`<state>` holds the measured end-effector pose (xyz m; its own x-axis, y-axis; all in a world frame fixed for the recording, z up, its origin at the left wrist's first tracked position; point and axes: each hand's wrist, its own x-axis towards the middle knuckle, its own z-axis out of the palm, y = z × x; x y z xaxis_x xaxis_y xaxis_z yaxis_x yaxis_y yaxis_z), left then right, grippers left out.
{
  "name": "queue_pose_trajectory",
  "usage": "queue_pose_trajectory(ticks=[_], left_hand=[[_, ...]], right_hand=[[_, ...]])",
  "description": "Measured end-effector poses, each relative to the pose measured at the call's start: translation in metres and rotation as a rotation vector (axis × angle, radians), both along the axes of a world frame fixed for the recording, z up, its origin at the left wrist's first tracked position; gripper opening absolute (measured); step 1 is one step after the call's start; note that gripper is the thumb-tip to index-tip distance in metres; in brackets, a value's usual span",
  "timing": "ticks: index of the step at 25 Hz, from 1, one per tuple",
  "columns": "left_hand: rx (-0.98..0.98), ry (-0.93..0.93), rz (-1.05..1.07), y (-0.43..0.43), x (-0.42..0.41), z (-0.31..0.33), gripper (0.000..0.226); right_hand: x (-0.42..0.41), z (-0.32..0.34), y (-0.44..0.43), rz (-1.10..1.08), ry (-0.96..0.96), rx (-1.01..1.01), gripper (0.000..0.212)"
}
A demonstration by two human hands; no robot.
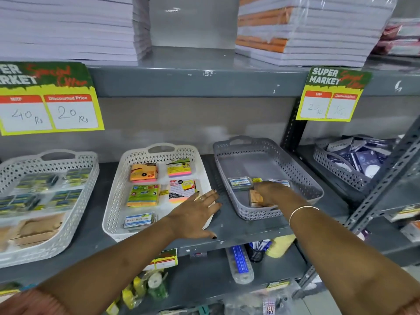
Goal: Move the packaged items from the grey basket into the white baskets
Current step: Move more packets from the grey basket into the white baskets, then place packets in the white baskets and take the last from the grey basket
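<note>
On the grey metal shelf (pixel 227 226), the left hand (pixel 195 214) lies open, palm down, on the white perforated plastic basket (pixel 118 196) rim; the right hand (pixel 271 192) reaches into the grey perforated plastic basket (pixel 284 155), its grip hidden.

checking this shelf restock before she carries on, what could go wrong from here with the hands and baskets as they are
1. The right hand covers several small packs in the grey basket; grabbing them together, one could slip out on the way across.
2. The left hand presses on the near right rim of the middle white basket, which sits close to the shelf edge, so a push might tip or slide it.
3. That basket's free space is mostly under the left hand, so packs may land crooked.
</note>
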<state>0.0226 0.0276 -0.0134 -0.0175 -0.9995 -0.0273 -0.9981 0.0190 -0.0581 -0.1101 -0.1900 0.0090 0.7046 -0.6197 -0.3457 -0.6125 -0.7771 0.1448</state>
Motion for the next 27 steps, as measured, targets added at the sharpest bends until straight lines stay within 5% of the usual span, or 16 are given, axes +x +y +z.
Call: queue_pose_trajectory(ticks=[9, 15, 19, 22, 27], left_hand=[[-0.075, -0.013, 0.181, 0.057, 0.031, 0.023, 0.080], [-0.099, -0.031, 0.576, 0.200, 0.123, 0.031, 0.117], [-0.078, -0.067, 0.962, 0.318, 0.197, 0.023, 0.078], [-0.066, -0.009, 1.078, 0.374, 0.237, 0.024, 0.081], [0.005, 0.105, 1.070, 0.393, 0.259, 0.016, 0.083]], right_hand=[[0.039, 0.048, 0.016, 0.082, -0.022, -0.079, 0.040], [0.123, 0.079, 0.085, 0.196, -0.062, -0.268, 0.039], [0.209, 0.093, 0.183, 0.266, -0.198, -0.154, 0.043], [0.266, 0.095, 0.277, 0.376, -0.336, -0.069, 0.046], [0.331, 0.058, 0.395, 0.623, -0.333, 0.110, 0.019]])
